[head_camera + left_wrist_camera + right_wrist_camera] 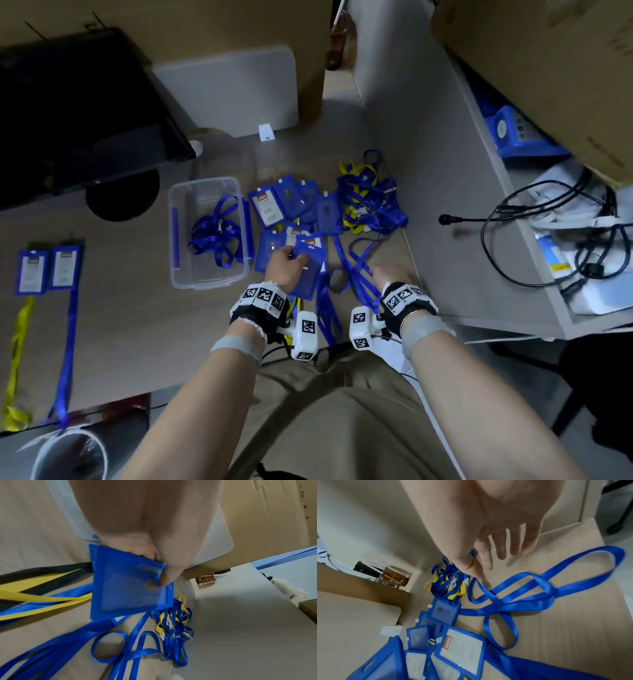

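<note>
Forearms [212, 404] enter from the near edge. Left grip [286, 270] pinches a blue holder [306, 274] by one edge, tilted over the surface [120, 325], just right of the bin [174, 260]. One fingertip shows dimly through the plastic. Right grip [390, 274] holds nothing, fingers spread wide beside blue lanyards [356, 270]. Whether it touches the surface is unclear. More holders [274, 205] lie overlapped at the far side.
</note>
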Tool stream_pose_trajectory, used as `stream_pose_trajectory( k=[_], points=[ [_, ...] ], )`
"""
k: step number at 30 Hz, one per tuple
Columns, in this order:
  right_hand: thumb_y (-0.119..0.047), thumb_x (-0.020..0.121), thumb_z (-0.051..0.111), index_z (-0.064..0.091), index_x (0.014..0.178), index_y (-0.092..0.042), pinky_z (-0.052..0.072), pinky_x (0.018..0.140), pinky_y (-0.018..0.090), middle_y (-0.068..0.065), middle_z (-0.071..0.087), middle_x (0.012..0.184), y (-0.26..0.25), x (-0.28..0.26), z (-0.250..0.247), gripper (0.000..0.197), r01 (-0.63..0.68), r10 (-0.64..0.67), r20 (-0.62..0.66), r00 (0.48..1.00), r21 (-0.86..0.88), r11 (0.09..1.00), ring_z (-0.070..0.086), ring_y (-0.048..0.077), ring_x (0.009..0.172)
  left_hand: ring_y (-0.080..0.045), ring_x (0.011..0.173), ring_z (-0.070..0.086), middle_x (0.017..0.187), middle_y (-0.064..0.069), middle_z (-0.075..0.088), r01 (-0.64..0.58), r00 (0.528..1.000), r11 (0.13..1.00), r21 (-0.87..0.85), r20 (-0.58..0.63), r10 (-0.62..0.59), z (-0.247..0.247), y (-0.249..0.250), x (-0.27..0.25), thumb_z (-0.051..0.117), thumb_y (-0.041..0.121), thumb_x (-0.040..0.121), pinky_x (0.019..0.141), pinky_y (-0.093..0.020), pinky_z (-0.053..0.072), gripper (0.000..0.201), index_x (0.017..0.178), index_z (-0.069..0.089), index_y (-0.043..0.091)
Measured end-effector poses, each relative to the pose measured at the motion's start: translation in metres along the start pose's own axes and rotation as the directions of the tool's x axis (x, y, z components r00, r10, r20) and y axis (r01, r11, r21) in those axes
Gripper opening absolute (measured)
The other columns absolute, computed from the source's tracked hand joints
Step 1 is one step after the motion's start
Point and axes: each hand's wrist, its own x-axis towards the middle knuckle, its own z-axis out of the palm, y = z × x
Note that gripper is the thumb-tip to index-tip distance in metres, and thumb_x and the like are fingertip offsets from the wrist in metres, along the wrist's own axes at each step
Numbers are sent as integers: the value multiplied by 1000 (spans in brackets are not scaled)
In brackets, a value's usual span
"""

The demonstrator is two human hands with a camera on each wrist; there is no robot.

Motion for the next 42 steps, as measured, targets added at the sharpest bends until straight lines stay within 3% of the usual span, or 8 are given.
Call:
stream_pose_trajectory(
  k=[5,9,13,21,29,32,38,42],
  points=[
    [-34,90,51,64,107,-24,41,65,18,4,58,106,-29,16,-30,23,156,-163,-173,971,-53,986,59,24,78,-28,97,66,92,-11,71,57,998,998,-16,-34,-57,-6,4,4,62,21,91,88,-38,49,21,103,65,4],
    [-26,91,43,55,129,-17,33,109,40,9,41,147,-48,55,-29,42,179,-220,-197,955,-207,962,41,36,130,-20,94,58,99,-5,64,98,992,995,-34,-72,-100,-10,17,9,61,20,92,84,-31,44,22,111,60,8],
    [-24,94,42,46,141,-19,14,118,45,1,16,162,-66,86,-23,47,110,-130,-112,985,-171,979,12,29,148,-29,113,61,122,-14,66,152,978,988,-26,-138,-154,-14,19,21,63,39,77,96,-41,47,60,123,58,0],
    [-15,83,62,72,106,-11,46,88,36,14,66,116,-64,92,-16,25,307,-229,-454,861,107,946,59,34,111,-25,105,64,118,-8,68,190,966,981,-25,-174,-192,-22,21,29,63,35,83,91,-37,51,51,125,59,8],
    [-20,81,68,66,102,-23,50,79,29,-3,67,102,-90,55,-14,22,359,-309,-182,933,461,812,63,16,92,-26,99,66,113,-10,69,58,995,998,-20,-77,-59,-24,26,26,65,30,82,85,-37,54,48,125,59,10],
    [-27,89,63,75,88,-19,47,76,13,-10,73,86,-94,26,-10,14,479,-460,-151,875,413,775,65,5,88,-26,96,67,106,-9,71,-2,998,999,-42,-59,-1,-36,21,17,64,25,83,84,-38,54,40,120,62,11],
    [-20,79,79,75,81,-30,51,92,31,-2,76,90,-106,-34,29,11,576,-574,-143,806,413,705,70,12,94,-15,86,62,96,-7,66,-156,987,985,-72,19,158,-81,-11,-16,70,18,87,80,-26,49,45,129,55,13],
    [-20,78,80,79,93,-22,52,89,23,-6,75,94,-117,-72,59,15,644,-642,-101,760,256,721,68,6,95,-21,99,66,109,-7,70,-264,963,961,-80,27,267,-114,-39,-38,73,30,82,92,-44,54,40,120,64,22]
  ],
)
